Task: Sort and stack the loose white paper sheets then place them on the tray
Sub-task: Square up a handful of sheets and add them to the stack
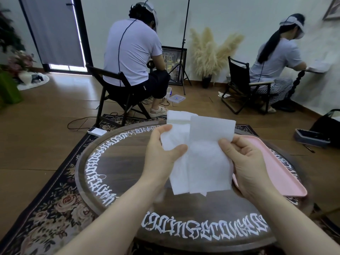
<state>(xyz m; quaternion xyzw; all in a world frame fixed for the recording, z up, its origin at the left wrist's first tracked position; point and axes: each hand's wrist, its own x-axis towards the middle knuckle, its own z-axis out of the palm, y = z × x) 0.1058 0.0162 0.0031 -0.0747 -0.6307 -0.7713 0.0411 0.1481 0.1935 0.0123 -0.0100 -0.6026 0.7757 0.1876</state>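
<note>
Both hands raised, fingers pinching paper sheets

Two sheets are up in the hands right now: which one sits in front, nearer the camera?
The right-hand sheet, pinched by the right hand. Its left edge overlaps the left sheet, which the left hand holds.

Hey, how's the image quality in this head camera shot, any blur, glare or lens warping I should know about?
Head view: wide-angle warp bends the door frame and the round table rim; bright daylight glares at the door's edge; the paper sheets are washed out, so their texture barely shows; the left hand, right hand and pink tray look fairly sharp; the lower corners go soft.
</note>
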